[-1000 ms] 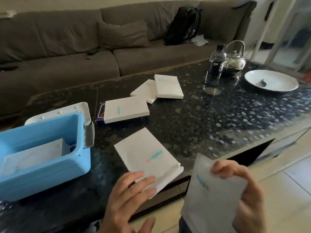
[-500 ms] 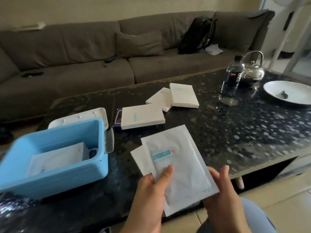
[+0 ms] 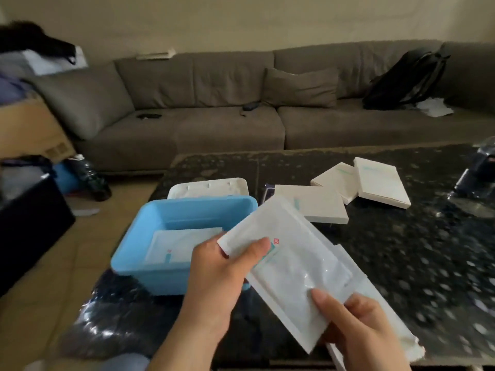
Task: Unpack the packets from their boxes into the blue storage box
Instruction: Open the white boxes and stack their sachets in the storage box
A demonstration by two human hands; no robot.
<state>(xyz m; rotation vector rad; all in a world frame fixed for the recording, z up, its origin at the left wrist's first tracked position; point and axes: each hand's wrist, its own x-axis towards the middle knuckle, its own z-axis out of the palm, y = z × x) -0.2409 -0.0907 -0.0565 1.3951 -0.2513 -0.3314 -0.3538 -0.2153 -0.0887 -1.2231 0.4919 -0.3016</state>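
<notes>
A white packet is held tilted above the near edge of the dark speckled tabletop, just to the right of the blue storage box. Its upper left corner is pinched by the left hand, the thumb laid across the printed face and the other fingers curled behind. The lower end is taken in the grip of the right hand, thumb pressed on top and fingers folded underneath. Beneath the packet a torn, emptied white box is seen; whether it is held along with the packet or lies on the tabletop cannot be told.

The blue storage box is open, and one flat white packet is lying inside on its floor. Its white lid is set just behind it. Further back on the tabletop, three white boxes are laid close together, two of them overlapping.
</notes>
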